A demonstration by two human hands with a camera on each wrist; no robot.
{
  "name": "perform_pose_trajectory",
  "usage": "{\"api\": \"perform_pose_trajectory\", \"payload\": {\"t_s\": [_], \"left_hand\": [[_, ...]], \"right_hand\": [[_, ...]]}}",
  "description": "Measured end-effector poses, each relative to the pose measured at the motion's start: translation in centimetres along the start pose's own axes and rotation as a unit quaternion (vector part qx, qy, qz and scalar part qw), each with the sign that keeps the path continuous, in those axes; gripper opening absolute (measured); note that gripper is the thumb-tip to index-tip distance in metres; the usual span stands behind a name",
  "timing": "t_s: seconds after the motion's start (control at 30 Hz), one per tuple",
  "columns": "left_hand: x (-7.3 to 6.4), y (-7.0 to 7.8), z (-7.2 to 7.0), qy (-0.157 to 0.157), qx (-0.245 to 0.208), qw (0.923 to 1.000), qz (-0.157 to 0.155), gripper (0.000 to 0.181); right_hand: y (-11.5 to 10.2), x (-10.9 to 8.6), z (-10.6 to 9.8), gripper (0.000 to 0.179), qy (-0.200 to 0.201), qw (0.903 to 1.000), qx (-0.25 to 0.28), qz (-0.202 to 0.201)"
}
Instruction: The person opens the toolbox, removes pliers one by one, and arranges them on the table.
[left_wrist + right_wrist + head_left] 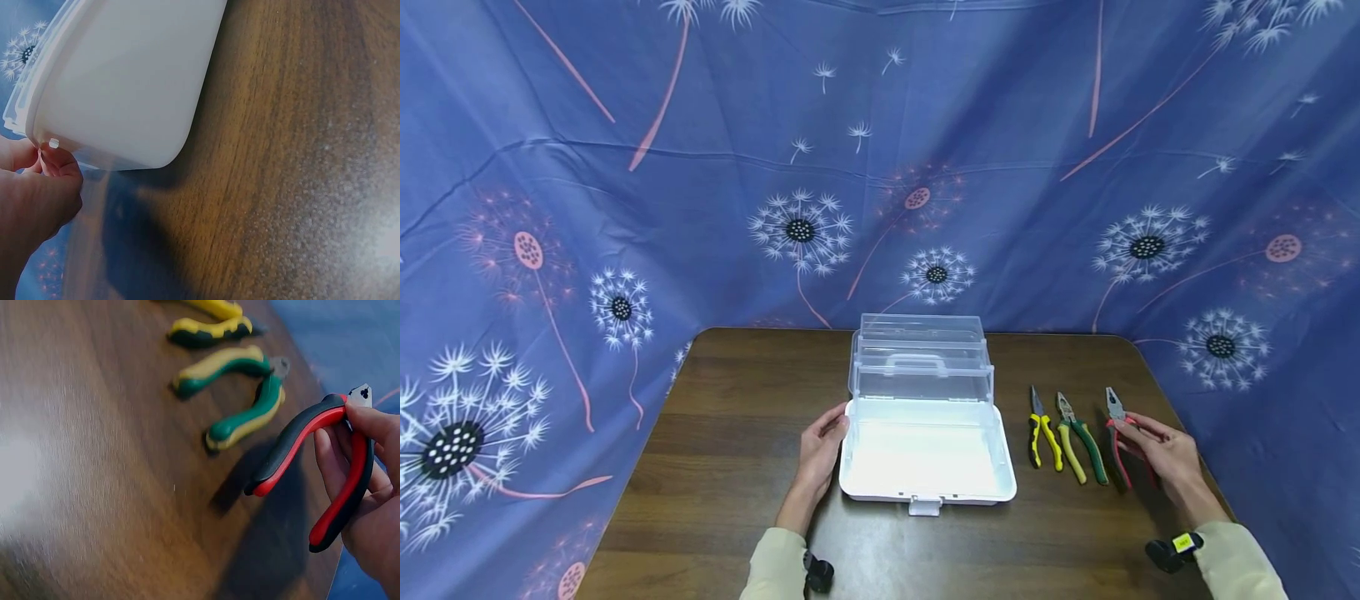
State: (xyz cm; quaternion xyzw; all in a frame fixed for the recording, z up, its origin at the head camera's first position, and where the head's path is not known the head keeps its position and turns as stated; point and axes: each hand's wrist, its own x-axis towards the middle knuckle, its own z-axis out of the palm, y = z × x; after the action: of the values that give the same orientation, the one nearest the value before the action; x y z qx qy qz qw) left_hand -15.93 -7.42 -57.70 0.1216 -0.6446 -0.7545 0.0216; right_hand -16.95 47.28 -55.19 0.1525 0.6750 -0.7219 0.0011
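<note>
A white plastic toolbox (pixel 928 454) stands on the table with its clear lid (pixel 925 367) raised at the back. At its left rim my left hand (pixel 820 450) pinches the edge between thumb and fingers; the left wrist view shows this grip on the box's outer wall (pixel 137 81). My right hand (pixel 1176 462) holds red-and-black pliers (pixel 300 434) near the pivot, handles spread, above the table at the right. Left of them lie green-and-yellow pliers (pixel 1088 446) and yellow-and-black needle-nose pliers (pixel 1047 437), both with handles apart.
The brown wooden table (pixel 722 467) ends against a blue dandelion-print cloth (pixel 715 225) at the back and sides. A white latch (pixel 925 506) juts from the toolbox's front edge. Each wrist wears a small black camera.
</note>
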Motion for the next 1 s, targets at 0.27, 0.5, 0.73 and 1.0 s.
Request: {"api": "perform_pose_trajectory", "payload": {"t_s": [0.27,0.5,0.73,1.0], "left_hand": [[0.0,0.0,0.0,-0.002,-0.002,1.0000,-0.002,0.037],[-0.2,0.0,0.1,-0.003,-0.003,1.0000,-0.001,0.037],[-0.2,0.0,0.1,-0.006,0.004,1.0000,0.002,0.037],[-0.1,0.0,0.0,-0.007,-0.001,1.0000,-0.004,0.038]], "right_hand": [[2.1,0.2,-1.0,0.028,0.030,0.9988,-0.033,0.023],[2.6,0.2,-0.4,0.014,0.045,0.9928,-0.109,0.025],[2.4,0.4,-0.3,0.070,0.093,0.9184,-0.384,0.026],[2.8,-0.3,0.2,0.063,0.088,0.9010,-0.425,-0.005]]}}
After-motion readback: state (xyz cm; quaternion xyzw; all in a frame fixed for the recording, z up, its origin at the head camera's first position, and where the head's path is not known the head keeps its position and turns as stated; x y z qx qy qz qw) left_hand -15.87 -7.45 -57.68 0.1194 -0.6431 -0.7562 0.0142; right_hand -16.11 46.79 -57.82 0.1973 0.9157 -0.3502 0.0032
